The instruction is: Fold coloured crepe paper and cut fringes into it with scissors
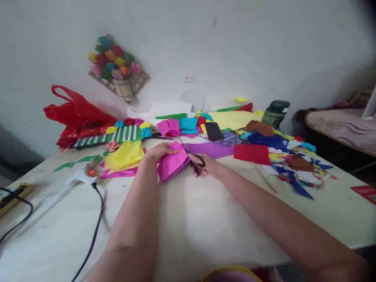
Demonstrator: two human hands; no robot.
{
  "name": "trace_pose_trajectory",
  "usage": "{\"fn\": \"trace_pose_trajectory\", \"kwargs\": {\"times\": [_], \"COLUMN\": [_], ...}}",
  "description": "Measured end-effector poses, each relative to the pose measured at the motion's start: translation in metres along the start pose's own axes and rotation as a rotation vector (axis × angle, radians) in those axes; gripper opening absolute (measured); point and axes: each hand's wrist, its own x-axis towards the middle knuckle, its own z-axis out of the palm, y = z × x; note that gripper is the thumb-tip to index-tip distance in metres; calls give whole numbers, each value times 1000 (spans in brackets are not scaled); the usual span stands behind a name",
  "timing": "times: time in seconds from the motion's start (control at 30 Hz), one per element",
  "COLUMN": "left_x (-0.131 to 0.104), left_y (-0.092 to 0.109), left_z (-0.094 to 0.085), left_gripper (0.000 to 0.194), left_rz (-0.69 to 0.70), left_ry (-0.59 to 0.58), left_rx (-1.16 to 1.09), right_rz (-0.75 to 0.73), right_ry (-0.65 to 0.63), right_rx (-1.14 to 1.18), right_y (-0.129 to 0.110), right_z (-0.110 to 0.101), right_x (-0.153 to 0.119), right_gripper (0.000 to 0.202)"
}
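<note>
Folded pink paper (pixel 174 163) is held up over the middle of the table, with my left hand (pixel 160 152) closed on its upper left part. Scissors with black handles (pixel 200 160) are in my right hand (pixel 207 165), at the right edge of the pink paper. Their blades point up and away, beside that edge. Behind my right hand lies a strip of purple paper (pixel 216 150). Yellow sheets (pixel 125 156) rest on pink paper to the left of my left hand.
A white glue gun (pixel 84 176) with a black cord lies left. Behind are a phone (pixel 214 131), paper flowers and a red bag (pixel 73 113). Red paper (pixel 252 154), a stick (pixel 264 178), coloured scraps and a green bottle (pixel 275 113) are at right.
</note>
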Motion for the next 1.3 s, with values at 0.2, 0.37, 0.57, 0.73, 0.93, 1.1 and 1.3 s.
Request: {"fn": "trace_pose_trajectory", "kwargs": {"times": [0.2,0.37,0.57,0.73,0.93,1.1,1.3], "left_x": [-1,-1,-2,-1,0,0,0], "left_y": [1,2,2,2,0,0,1], "left_z": [3,3,4,2,-2,-2,1], "left_gripper": [44,45,45,44,44,45,47], "left_rz": [-8,-3,-18,-15,-10,-6,7], "left_ry": [33,39,31,30,16,-15,-73], "left_rx": [-1,-12,-7,13,11,-2,-1], "right_rz": [-11,-23,-51,-113,-103,-8,-40], "right_ry": [99,140,142,164,130,116,123], "right_rx": [69,125,161,72,67,87,101], "right_y": [0,0,10,14,13,0,0], "right_z": [12,15,13,14,11,12,12], "right_x": [0,0,6,6,4,-2,4], "right_gripper": [44,43,40,36,34,40,45]}}
